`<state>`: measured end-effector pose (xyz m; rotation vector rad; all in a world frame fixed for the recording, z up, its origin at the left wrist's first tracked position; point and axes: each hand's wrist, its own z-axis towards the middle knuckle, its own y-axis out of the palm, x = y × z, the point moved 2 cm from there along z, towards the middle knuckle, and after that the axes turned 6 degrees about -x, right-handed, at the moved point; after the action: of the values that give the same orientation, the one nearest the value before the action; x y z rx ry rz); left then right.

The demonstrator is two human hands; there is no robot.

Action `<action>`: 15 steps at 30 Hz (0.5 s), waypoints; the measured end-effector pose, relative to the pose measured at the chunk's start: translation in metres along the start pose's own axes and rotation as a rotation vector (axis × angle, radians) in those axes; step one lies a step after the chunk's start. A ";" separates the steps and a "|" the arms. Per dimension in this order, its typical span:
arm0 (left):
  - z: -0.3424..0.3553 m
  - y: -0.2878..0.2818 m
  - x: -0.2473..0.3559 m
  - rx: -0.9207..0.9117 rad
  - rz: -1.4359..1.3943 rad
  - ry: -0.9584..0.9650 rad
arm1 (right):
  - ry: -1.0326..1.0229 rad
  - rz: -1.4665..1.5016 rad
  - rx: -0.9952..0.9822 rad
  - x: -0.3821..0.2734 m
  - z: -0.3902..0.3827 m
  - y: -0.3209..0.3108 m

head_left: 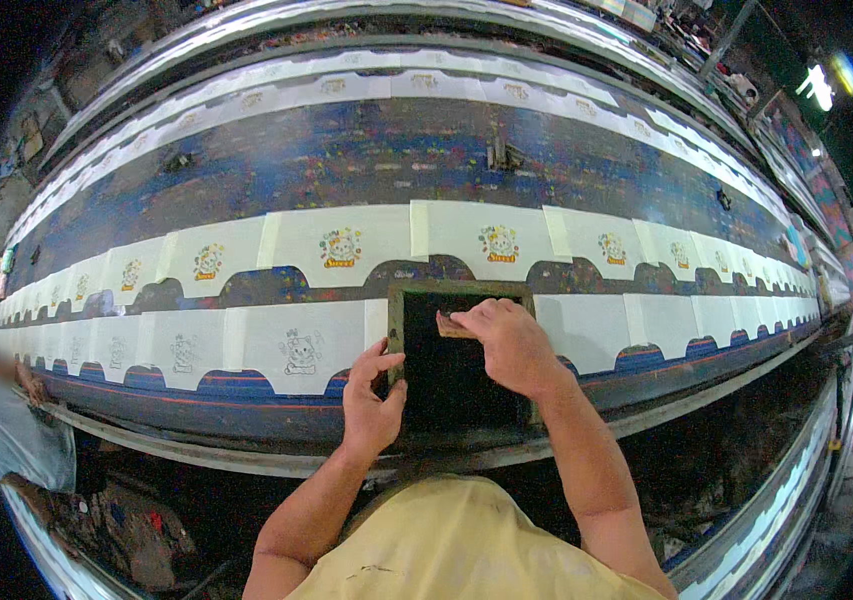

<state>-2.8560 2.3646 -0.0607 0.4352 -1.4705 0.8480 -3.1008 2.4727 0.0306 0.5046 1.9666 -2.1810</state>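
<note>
A screen printing frame with wooden edges and a very dark inside lies on the near row of white cut fabric pieces. My left hand is closed on its left edge, fingers curled against the wood. Over the dark inside, my right hand grips a small squeegee near the far end of the frame. Just left of the frame, a fabric piece bears a black outline of a cartoon animal. To the right, the nearest white piece shows no print that I can make out.
Behind the frame runs a row of pieces with coloured prints on the long paint-spotted table. Small dark objects lie mid-table. A rail follows the near edge. Another person stands at the far left.
</note>
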 end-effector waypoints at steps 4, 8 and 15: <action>-0.001 -0.001 0.002 -0.008 0.018 0.019 | -0.040 0.007 -0.019 -0.035 -0.045 0.014; -0.004 0.004 0.002 0.018 -0.070 -0.031 | -0.056 0.016 -0.042 -0.069 -0.086 0.026; -0.008 0.011 0.013 0.002 0.193 0.044 | -0.037 0.091 -0.038 -0.078 -0.117 0.035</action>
<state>-2.8598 2.3810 -0.0513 0.2766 -1.4869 1.0052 -2.9997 2.5761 0.0165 0.5329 1.9226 -2.0803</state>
